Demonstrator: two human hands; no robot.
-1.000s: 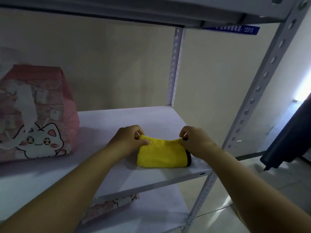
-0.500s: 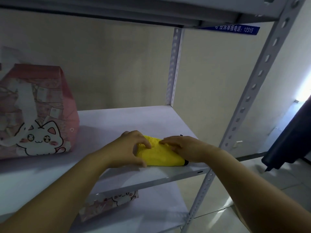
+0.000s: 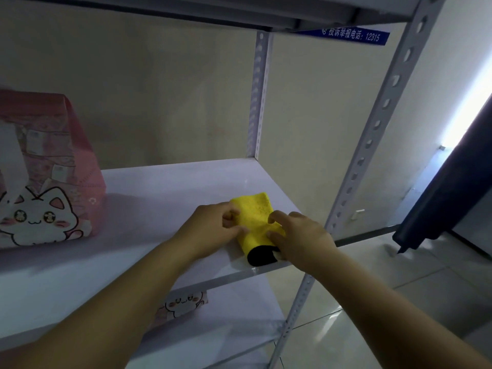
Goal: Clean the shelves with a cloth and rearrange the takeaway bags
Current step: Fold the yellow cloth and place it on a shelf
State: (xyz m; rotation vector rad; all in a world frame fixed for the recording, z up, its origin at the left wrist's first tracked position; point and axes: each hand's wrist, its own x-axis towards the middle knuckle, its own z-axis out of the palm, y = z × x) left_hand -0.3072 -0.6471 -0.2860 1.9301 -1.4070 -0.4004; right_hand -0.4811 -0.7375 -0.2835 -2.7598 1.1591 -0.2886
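Left hand (image 3: 213, 227) and right hand (image 3: 298, 235) both pinch the folded yellow cloth (image 3: 255, 217) on the shelf (image 3: 173, 187), at three o'clock from the cat-print takeaway bag (image 3: 45, 187); folding looks nearly done, so wiping likely follows.

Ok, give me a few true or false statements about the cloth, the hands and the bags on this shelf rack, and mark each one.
1. The left hand and right hand both grip the yellow cloth. True.
2. The cloth lies on the floor. False: it lies on the shelf, near its front right corner.
3. The pink cat bag stands left of the cloth, apart from it. True.
4. The left hand is holding the pink cat bag. False: neither hand touches it.
5. Another cat-print bag shows on the lower shelf. True.
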